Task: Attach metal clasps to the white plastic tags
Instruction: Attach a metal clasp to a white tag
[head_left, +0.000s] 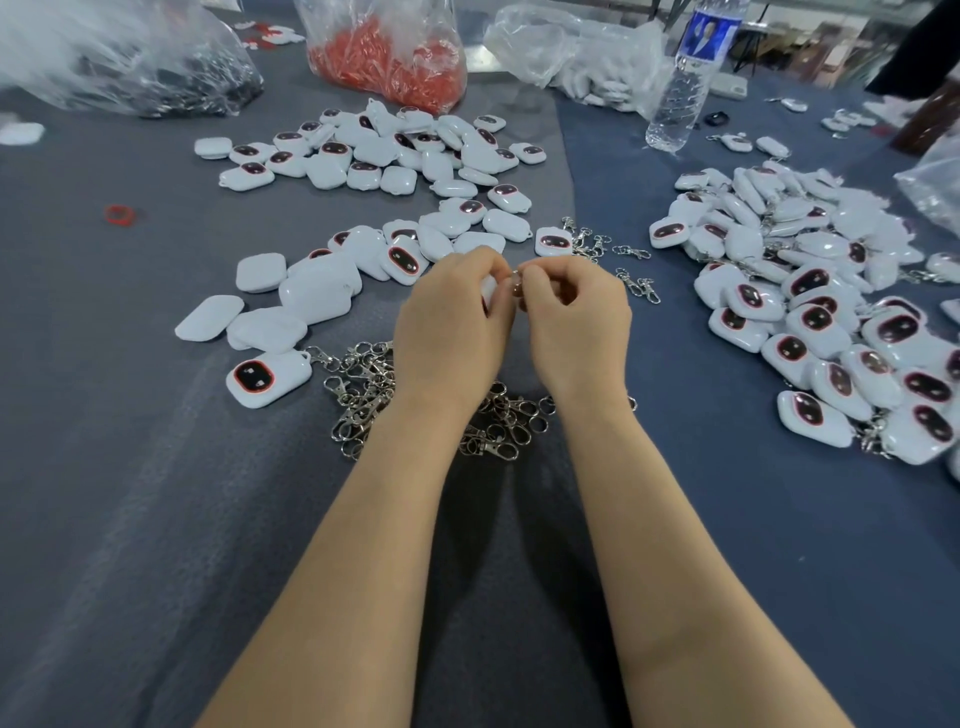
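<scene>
Above the grey cloth-covered table (156, 519), the left hand (452, 322) pinches a small white plastic tag (488, 292), mostly hidden by its fingers. The right hand (576, 322) pinches a silver metal clasp (516, 283) touching the tag. A heap of loose silver clasps (363, 395) lies under both wrists.

White tags (268, 383) are showing black ovals ringed in red, clasps (358, 400) are gleaming silver, the cloth (130, 467) is looking grey-blue, bagged bits (384, 57) glowing orange-red.

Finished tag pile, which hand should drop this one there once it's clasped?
Probably the right hand: the clasped tag pile lies on its side, and the left hand would have to reach across it.
</scene>
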